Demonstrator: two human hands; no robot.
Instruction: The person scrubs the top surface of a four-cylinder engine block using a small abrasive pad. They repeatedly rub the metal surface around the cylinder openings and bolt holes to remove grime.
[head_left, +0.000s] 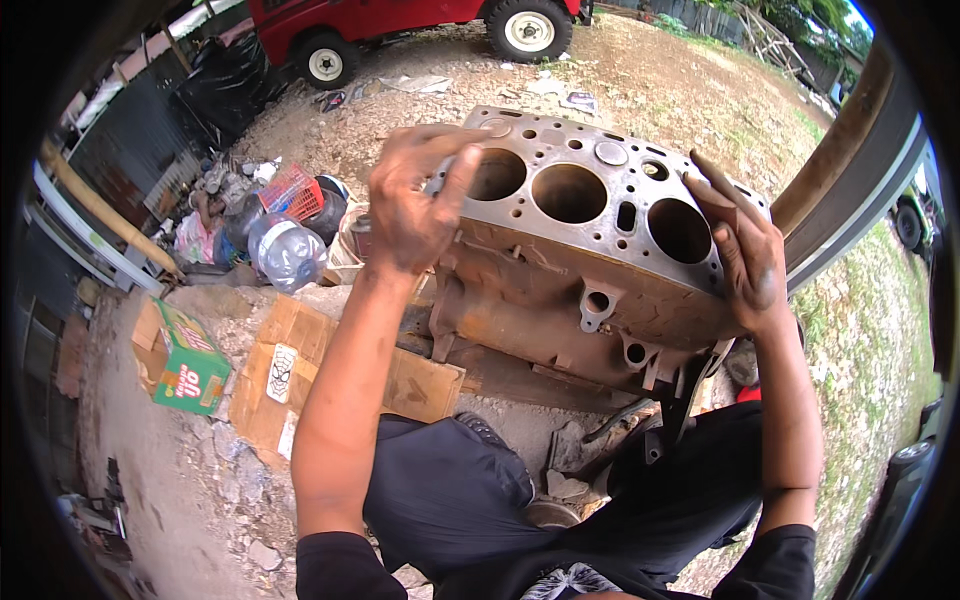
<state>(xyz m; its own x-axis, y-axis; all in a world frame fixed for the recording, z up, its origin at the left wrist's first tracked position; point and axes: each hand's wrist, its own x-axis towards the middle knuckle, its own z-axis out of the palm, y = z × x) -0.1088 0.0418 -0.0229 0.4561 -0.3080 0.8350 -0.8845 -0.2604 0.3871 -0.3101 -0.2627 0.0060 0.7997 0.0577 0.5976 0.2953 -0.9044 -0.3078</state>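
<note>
A bare engine block (525, 300) stands before me with its machined deck (517, 214) facing up. Three large round cylinder bores show, with bolt holes and coolant passages around them. The block's side is brown and rusty. My left hand (420, 195) is at the deck's left end, thumb raised and fingers reaching over the far corner. At the right end, my right hand (742, 255) lies along the deck edge with its fingers apart, partly hiding that end. I see no tool in my left hand; whether something thin lies under my right fingers is unclear.
Flattened cardboard (300, 352) and a green carton (184, 367) lie at left. Beyond them are a clear plastic bottle (289, 251) and a red plastic crate (292, 191). A wooden post (832, 150) rises at right. A red vehicle (375, 26) stands at the back.
</note>
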